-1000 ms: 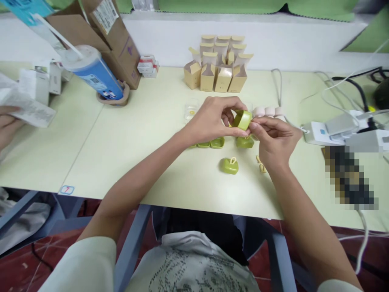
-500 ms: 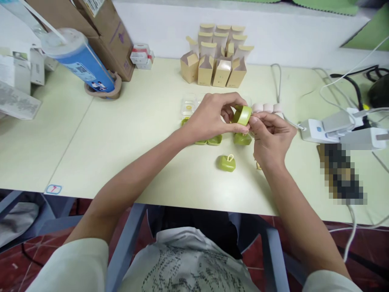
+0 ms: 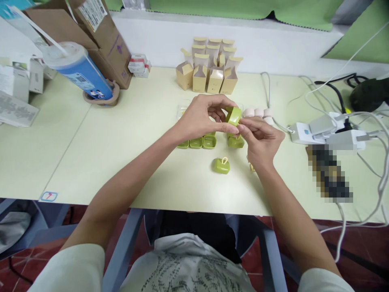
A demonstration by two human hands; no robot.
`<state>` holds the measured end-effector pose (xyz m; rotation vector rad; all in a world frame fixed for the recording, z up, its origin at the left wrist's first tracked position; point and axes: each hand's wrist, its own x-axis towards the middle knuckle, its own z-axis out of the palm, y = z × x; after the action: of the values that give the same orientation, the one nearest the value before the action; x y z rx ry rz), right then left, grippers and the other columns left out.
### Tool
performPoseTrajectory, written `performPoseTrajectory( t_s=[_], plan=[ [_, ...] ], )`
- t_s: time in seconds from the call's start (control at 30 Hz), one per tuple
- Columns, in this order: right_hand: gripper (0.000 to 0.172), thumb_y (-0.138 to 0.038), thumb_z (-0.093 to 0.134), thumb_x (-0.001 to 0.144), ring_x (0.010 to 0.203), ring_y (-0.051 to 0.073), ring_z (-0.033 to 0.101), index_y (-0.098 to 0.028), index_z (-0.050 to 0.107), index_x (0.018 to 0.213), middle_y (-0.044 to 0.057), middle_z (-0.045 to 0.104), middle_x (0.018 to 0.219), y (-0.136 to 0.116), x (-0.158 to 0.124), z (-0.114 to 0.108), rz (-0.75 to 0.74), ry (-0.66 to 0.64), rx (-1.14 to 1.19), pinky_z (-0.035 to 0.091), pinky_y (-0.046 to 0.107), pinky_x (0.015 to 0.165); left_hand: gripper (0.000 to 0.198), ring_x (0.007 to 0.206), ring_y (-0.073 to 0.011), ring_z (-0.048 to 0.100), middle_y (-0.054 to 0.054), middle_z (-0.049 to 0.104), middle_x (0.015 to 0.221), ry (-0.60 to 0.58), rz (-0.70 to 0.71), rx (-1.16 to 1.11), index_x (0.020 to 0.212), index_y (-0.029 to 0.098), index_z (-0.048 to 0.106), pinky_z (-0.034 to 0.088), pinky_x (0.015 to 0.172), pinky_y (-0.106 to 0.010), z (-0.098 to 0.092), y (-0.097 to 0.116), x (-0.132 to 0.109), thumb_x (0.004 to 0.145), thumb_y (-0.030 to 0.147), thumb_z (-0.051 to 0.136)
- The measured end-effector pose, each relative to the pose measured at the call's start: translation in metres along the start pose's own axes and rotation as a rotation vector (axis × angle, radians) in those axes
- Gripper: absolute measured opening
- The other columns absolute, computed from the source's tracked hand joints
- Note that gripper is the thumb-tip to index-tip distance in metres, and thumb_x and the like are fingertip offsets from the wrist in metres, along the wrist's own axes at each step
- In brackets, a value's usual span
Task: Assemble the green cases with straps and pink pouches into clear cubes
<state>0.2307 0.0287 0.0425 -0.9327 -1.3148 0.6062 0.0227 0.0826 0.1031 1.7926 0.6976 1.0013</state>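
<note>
Moved since half a second ago: my view, swung slightly right; both hands keep their place above the tabletop (image 3: 170,178).
Left hand (image 3: 202,115): fingers pinching one green cup (image 3: 234,116), held tilted, raised off the tabletop.
Right hand (image 3: 263,137): fingers bunched at the cup's right edge; I cannot tell whether they pinch anything there.
Beneath the hands: green tubs (image 3: 196,142), open side up, in a row, partly covered by my left hand; one green case (image 3: 236,142).
Nearer me, apart: one green lid (image 3: 221,166) with a pale loop (image 3: 224,160).
Beside my right wrist: yellow loops (image 3: 252,167), partly hidden.
Behind: pink caps (image 3: 258,112); small cartons (image 3: 215,80), flaps up, grouped near the wall.
</note>
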Motion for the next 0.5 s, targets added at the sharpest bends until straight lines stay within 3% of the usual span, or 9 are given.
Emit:
performPoseTrajectory(
  t_s=[0.13, 0.23, 0.37, 0.5],
  plan=[
    [0.034, -0.056, 0.102, 0.077, 0.068, 0.020, 0.075, -0.028, 0.085, 0.086, 0.001, 0.080, 0.081, -0.003, 0.002, -0.003, 0.023, 0.024, -0.022, 0.069, 0.038, 0.065, 0.048, 0.084, -0.0145, 0.071, -0.006, 0.080, 0.104, -0.075, 0.003, -0.009, 0.106, 0.020, 0.082, 0.062, 0.082, -0.033, 0.001, 0.001, -0.001, 0.069, 0.042, 0.103],
    [0.038, -0.059, 0.102, 0.076, 0.072, 0.021, 0.074, -0.028, 0.081, 0.078, 0.002, 0.077, 0.077, -0.003, 0.006, -0.006, -0.006, -0.034, -0.035, 0.067, 0.038, 0.068, 0.053, 0.080, -0.0131, 0.068, -0.005, 0.078, 0.098, -0.126, -0.015, -0.010, 0.111, 0.017, 0.082, 0.060, 0.078, -0.031, 0.002, 0.001, -0.002, 0.068, 0.040, 0.104],
    [0.046, -0.064, 0.105, 0.068, 0.089, 0.022, 0.072, -0.029, 0.077, 0.079, 0.003, 0.074, 0.087, 0.004, 0.012, -0.008, -0.049, -0.116, 0.004, 0.066, 0.039, 0.079, 0.052, 0.076, -0.0121, 0.066, -0.003, 0.075, 0.091, -0.219, -0.058, 0.006, 0.110, 0.017, 0.082, 0.056, 0.073, -0.029, -0.002, 0.004, -0.003, 0.070, 0.042, 0.103],
    [0.058, -0.064, 0.108, 0.060, 0.098, 0.023, 0.069, -0.034, 0.081, 0.103, 0.003, 0.071, 0.108, 0.007, 0.015, -0.012, 0.022, -0.206, 0.021, 0.065, 0.039, 0.080, 0.050, 0.076, -0.0130, 0.067, -0.004, 0.076, 0.093, -0.309, -0.141, -0.050, 0.107, 0.019, 0.078, 0.055, 0.072, -0.031, -0.004, 0.003, -0.004, 0.069, 0.039, 0.103]
  ],
)
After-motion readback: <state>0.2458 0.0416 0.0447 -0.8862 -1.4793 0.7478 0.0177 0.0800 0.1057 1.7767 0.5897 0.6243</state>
